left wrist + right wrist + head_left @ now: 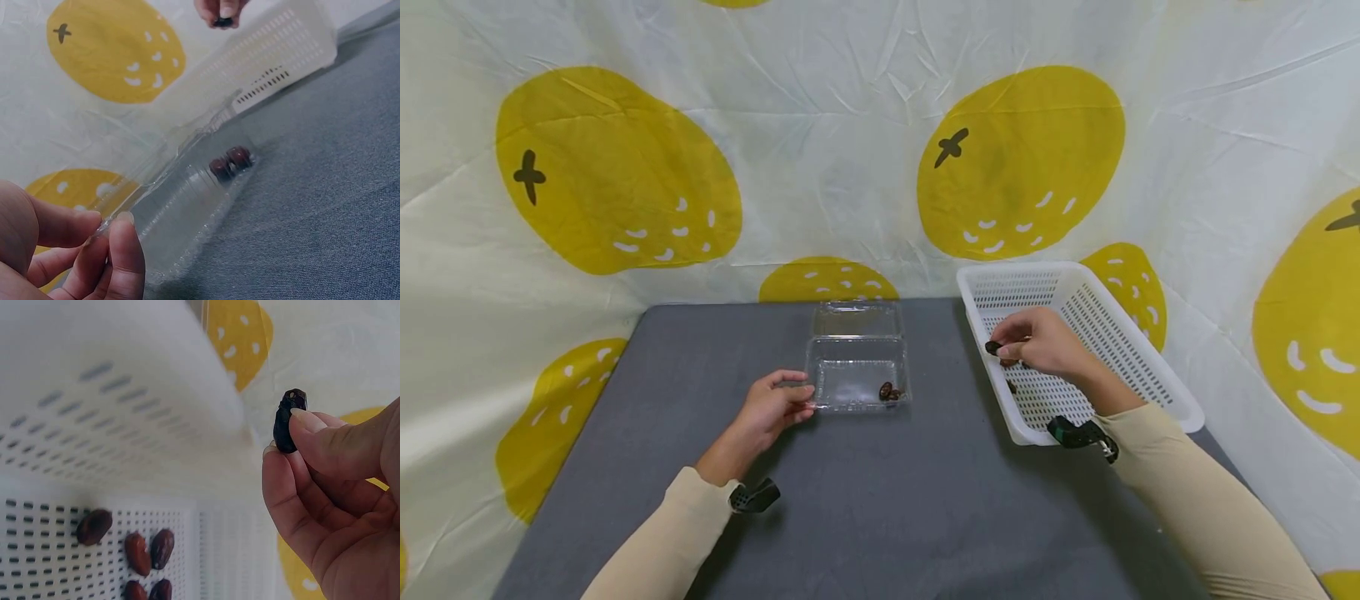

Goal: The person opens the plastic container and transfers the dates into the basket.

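Observation:
My left hand [775, 402] pinches the left edge of a clear plastic clamshell box [853, 375], thumb and fingertips on its rim. The box stands with its lid [857, 320] folded back behind it. A few brown dates [230, 164] lie in its right end. Above the left side of a white slotted basket [1127, 358], my right hand [1037, 340] holds a dark, wrinkled date [286, 422] between thumb and fingers. Below that hand, several reddish-brown dates [137, 553] lie on the basket floor, partly hidden by the hand in the head view.
A grey cloth-covered table [880, 500] carries both the box and the basket. Behind it hangs a white curtain [827, 167] printed with yellow fruit. The basket's raised wall [125, 437] stands close beside my right hand.

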Available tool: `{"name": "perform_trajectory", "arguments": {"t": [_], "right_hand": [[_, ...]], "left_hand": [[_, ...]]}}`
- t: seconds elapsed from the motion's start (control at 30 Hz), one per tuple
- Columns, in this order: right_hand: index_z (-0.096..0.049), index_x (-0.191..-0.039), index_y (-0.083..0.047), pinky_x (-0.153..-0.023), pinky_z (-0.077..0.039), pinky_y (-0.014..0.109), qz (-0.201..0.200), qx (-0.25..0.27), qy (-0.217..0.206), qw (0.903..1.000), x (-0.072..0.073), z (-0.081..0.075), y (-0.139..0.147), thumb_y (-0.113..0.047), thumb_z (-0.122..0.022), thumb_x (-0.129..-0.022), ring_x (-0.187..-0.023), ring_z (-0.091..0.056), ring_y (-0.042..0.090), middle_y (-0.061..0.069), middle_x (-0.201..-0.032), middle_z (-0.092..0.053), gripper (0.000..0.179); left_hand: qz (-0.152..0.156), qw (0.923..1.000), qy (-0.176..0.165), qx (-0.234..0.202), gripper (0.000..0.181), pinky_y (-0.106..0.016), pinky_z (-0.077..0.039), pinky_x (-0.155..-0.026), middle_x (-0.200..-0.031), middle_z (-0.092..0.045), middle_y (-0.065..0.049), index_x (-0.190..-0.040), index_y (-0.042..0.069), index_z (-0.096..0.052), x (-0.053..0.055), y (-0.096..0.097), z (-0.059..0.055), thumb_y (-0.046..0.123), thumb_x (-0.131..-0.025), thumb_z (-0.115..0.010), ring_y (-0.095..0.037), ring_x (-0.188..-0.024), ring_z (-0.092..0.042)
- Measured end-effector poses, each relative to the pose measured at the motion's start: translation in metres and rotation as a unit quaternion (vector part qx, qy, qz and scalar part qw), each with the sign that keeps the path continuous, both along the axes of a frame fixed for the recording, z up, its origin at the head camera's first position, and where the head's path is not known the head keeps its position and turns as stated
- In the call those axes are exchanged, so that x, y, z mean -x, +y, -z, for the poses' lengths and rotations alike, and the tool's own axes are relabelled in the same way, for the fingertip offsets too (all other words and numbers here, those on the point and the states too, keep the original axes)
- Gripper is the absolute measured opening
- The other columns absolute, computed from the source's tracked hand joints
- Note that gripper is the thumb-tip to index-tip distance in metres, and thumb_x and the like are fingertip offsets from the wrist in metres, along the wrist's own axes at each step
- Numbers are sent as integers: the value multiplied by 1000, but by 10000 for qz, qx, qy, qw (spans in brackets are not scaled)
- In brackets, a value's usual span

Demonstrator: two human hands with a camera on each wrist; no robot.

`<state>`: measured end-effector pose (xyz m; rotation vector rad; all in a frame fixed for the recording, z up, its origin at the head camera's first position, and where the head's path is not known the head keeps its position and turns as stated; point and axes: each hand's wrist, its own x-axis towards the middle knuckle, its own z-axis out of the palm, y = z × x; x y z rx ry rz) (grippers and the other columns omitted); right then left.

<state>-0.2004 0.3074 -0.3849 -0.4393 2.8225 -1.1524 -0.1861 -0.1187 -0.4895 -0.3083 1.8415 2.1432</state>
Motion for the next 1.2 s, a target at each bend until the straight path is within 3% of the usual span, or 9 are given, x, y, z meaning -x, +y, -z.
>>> {"name": "perform_trajectory", "arguments": {"t": [0.3, 0.9, 1.2], "right_hand": [[-78, -100, 1, -65, -52, 22, 103, -260, 274, 9992, 4, 6, 21, 2, -78, -85, -76, -62, 15, 13, -88, -76, 14], [-77, -102, 3, -71, -52, 27, 199, -579, -145, 9980, 19, 24, 51, -1, -80, -86, -83, -62, 22, 15, -93, -76, 17], [-77, -104, 5, -72, -54, 21, 87, -541, -156, 9984, 28, 30, 59, 0, -83, -83, -84, -65, 15, 15, -94, -77, 22]], "left_hand": [[-12, 10000, -46, 43, 44, -23, -61, -61, -79, -71, -5, -138, -5, -51, 1, 1, -2, -1, -98, -68, -11, -62, -68], [59, 10000, 38, -44, 45, -23, -60, -61, -77, -70, -4, -138, -6, -50, -3, 1, 6, 0, -98, -68, -11, -63, -68], [42, 10000, 51, 18, 42, -23, -60, -61, -78, -70, -5, -137, -6, -51, 1, 0, 6, -1, -98, -66, -11, -63, -68]]}}
